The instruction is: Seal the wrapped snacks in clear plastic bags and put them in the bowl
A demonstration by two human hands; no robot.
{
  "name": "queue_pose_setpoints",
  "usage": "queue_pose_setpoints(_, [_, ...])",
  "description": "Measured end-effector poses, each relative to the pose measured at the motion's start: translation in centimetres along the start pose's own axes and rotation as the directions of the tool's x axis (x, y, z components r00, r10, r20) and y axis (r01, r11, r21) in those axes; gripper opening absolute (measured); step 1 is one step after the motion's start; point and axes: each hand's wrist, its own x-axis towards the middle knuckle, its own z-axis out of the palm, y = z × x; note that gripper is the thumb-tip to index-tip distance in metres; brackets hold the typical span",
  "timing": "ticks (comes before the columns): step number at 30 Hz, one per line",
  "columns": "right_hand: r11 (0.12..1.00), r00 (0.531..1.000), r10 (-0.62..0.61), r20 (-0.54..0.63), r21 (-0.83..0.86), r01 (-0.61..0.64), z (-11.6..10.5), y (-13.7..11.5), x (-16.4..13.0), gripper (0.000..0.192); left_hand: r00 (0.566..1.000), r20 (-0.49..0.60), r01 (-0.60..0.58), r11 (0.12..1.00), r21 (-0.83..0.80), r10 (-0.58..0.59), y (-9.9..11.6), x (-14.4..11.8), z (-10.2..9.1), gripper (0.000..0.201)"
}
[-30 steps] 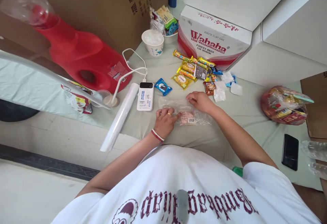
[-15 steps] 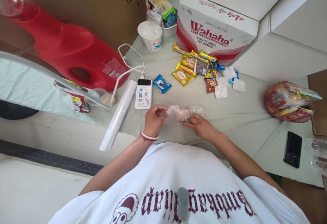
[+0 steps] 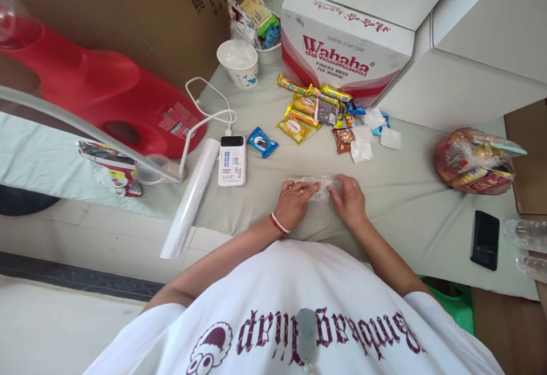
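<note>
A small snack wrapped in clear plastic film (image 3: pixel 319 186) lies on the grey-green cloth (image 3: pixel 397 192) in front of me. My left hand (image 3: pixel 294 203), with a ring and a bead bracelet, presses on its left end. Its right end is under the fingers of my right hand (image 3: pixel 351 200). Both hands lie flat on the film, palms down. A roll of clear film (image 3: pixel 191 195) lies to the left, next to a white power bank (image 3: pixel 232 160).
Several snack packets (image 3: pixel 318 114) lie in front of a Wahaha carton (image 3: pixel 342 56). A blue packet (image 3: pixel 261 142), a paper cup (image 3: pixel 237 62), a red jug (image 3: pixel 106 98), a bag of snacks (image 3: pixel 476 161) and a black phone (image 3: pixel 484 239) are also around.
Half a second ago both hands held the wrapped snack up and twisted the film. Now it is back down on the cloth and both hands press on it.
</note>
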Motion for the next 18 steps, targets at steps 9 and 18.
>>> queue_pose_setpoints(9, [0.989, 0.999, 0.001, -0.032, 0.149, 0.004, 0.6, -3.0, 1.4, 0.018, 0.933, -0.15, 0.348, 0.928, 0.135, -0.328, 0.9, 1.4, -2.1, 0.041])
queue_pose_setpoints(18, [0.959, 0.955, -0.26, 0.146, 0.151, 0.238, 3.5, -6.3, 1.0, 0.035, 0.928, 0.07, 0.372, 0.89, -0.265, -0.367, -0.3, 1.3, -4.5, 0.051])
